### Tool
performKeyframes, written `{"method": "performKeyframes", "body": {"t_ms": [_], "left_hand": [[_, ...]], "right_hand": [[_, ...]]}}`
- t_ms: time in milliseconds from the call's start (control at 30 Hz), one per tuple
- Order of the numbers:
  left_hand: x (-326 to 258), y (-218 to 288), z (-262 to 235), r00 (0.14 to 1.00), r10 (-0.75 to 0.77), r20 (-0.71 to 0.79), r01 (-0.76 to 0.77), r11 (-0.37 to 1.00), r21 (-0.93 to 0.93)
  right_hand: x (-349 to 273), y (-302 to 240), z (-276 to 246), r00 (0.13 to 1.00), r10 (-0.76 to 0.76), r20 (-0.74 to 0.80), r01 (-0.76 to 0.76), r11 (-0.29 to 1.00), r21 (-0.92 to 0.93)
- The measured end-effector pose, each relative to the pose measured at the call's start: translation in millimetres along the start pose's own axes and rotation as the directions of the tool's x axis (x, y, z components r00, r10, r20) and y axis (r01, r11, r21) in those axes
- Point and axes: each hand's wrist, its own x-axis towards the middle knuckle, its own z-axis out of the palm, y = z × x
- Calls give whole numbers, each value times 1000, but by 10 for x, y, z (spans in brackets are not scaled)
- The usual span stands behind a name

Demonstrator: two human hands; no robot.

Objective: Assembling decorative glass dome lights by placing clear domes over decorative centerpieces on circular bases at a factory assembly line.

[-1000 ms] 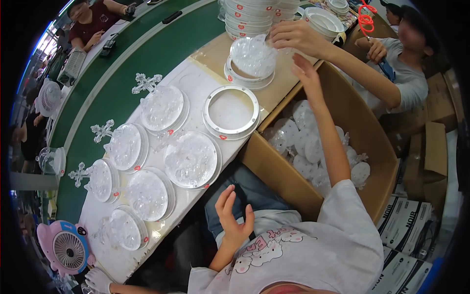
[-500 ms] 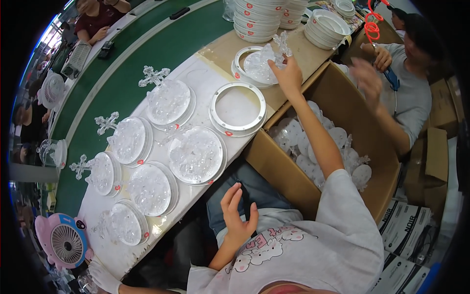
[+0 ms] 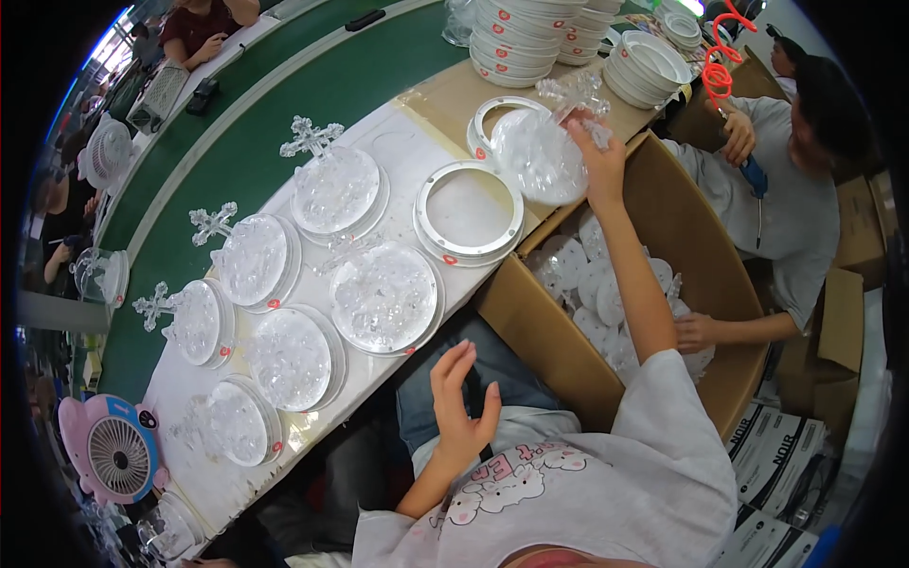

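Note:
My right hand (image 3: 602, 161) grips a clear plastic cross ornament (image 3: 542, 161) with a round disc base, near its cross end. The ornament is tilted, its disc beside and partly over a white ring base (image 3: 479, 126) on the table. Nearer to me lies a second white ring base (image 3: 516, 210) with nothing set in it. My left hand (image 3: 461, 409) hovers over my lap, fingers apart and holding nothing. Several more clear ornaments (image 3: 383, 293) sit on white ring bases along the table to the left, some with their crosses jutting toward the far edge.
A cardboard box (image 3: 530, 308) of clear discs stands at the table's right edge, with a co-worker's hand (image 3: 696, 331) in it. That co-worker's other hand holds a blue electric screwdriver (image 3: 754, 178). White ring stacks (image 3: 516, 43) rise at the back. A pink fan (image 3: 118, 454) stands lower left.
My right hand has drawn the ornament rightward and nearer, partly off the far ring base. The co-worker's raised hand has dropped into the box. A gloved hand at lower left has gone from view.

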Motion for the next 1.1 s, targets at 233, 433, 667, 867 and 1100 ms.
{"method": "performKeyframes", "body": {"t_ms": [233, 433, 667, 867, 1100], "left_hand": [[431, -77, 246, 984, -146, 103, 178, 846, -503], [671, -244, 467, 997, 45, 62, -56, 979, 196], [772, -461, 552, 993, 117, 29, -118, 897, 425], [772, -445, 692, 993, 107, 50, -116, 815, 567], [753, -437, 779, 993, 118, 32, -116, 831, 544]], "right_hand": [[-490, -647, 131, 869, 123, 479, -331, 864, 378], [-331, -422, 288, 930, 162, 329, -278, 897, 345], [-396, -220, 581, 935, 244, 259, -306, 921, 239], [-486, -136, 554, 923, 350, 163, -378, 905, 197], [-587, -34, 568, 983, 109, 150, -100, 993, -66]]}}
